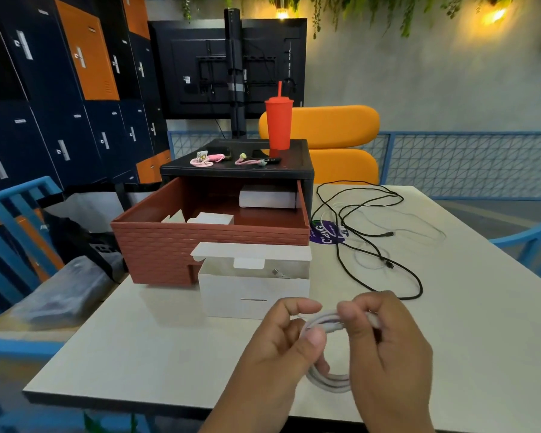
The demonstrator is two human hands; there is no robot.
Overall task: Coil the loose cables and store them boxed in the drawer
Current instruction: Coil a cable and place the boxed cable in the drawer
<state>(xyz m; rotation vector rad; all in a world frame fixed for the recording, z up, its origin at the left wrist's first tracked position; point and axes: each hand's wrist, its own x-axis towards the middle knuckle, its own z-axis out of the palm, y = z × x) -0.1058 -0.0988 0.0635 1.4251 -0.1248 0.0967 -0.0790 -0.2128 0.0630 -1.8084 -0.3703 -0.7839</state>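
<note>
Over the near table edge, my left hand (281, 348) and my right hand (384, 342) both hold a coiled white cable (327, 378); the left pinches the loop, and the right's fingers curl round its top. Just behind them stands an open white box (250, 289) with its lid flap up and a plug showing inside. Behind the box, the brick-red drawer (156, 245) is pulled out of its black cabinet (306, 170) and holds two white boxes (267, 196). Loose black cables (375, 248) and a thin white cable (431, 228) sprawl on the table at the right.
On the cabinet top stand a red tumbler with a straw (278, 123), pink cable ties (208, 159) and small dark items. A purple sticker (325, 234) lies on the table. Orange chair (331, 129) behind, blue chairs either side, a bag (66, 285) at left.
</note>
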